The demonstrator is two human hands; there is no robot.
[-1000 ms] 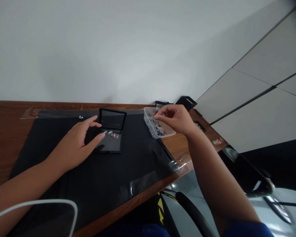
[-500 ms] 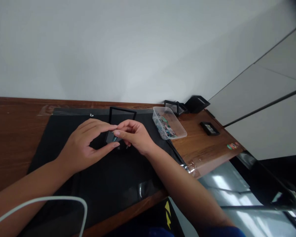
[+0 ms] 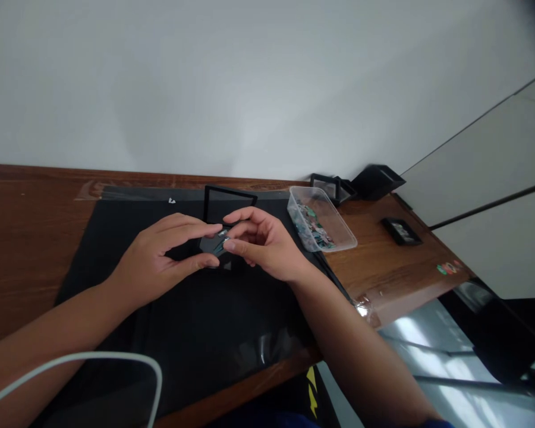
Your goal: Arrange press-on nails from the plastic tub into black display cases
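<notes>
A black hinged frame (image 3: pixel 206 205) with a clear pane stands with its lid raised on the black mat. Small teal and silvery pieces (image 3: pixel 220 244) lie in its lower part, too small to name. My left hand (image 3: pixel 164 246) reaches in from the left, thumb and index finger apart on either side of those pieces, nothing seen between them. From the right comes my right hand (image 3: pixel 267 244), fingers loosely curled and parted. Its thumb tip is right beside the teal and silvery pieces; whether it touches them I cannot tell.
A clear plastic box (image 3: pixel 345 238) of mixed small pieces stands right of the mat (image 3: pixel 196 333). Behind it are more black frames (image 3: pixel 325 185) and a black box (image 3: pixel 377 181). Another small frame (image 3: pixel 401 230) lies farther right. A white cable (image 3: pixel 102 355) crosses the lower left.
My right thumb and fingers have parted from their pinch around a teal piece, and the hand has drawn slightly right. More pieces now show in the frame. The view has shifted a little.
</notes>
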